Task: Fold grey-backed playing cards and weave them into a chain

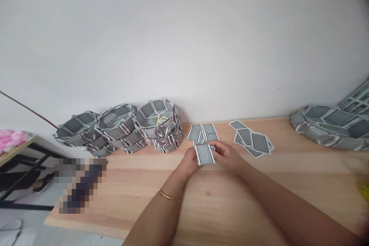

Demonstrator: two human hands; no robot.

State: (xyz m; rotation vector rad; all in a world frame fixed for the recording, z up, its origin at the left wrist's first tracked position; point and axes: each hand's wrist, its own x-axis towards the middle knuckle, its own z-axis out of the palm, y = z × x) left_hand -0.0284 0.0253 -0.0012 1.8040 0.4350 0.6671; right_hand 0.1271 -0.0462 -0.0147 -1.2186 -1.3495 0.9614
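Over the middle of the wooden table, my left hand (pixel 188 160) grips a grey-and-white patterned playing card (pixel 204 154) by its left side. Fingers of my right hand (pixel 226 155) close on the card's right edge. Whether it is a single card or a few together, I cannot tell. Just beyond my hands lies a group of face-down playing cards (pixel 210 130). To the right of my right hand, several more loose cards (pixel 260 142) overlap on the table, also showing patterned backs.
Bowl-like containers made of folded cards (pixel 157 117) stand along the wall at the left, stacked. A wider card-made container (pixel 325 125) sits at the right end of the table (pixel 144 196). Beyond the left edge is a black-framed stand with something pink (pixel 13 141) on it.
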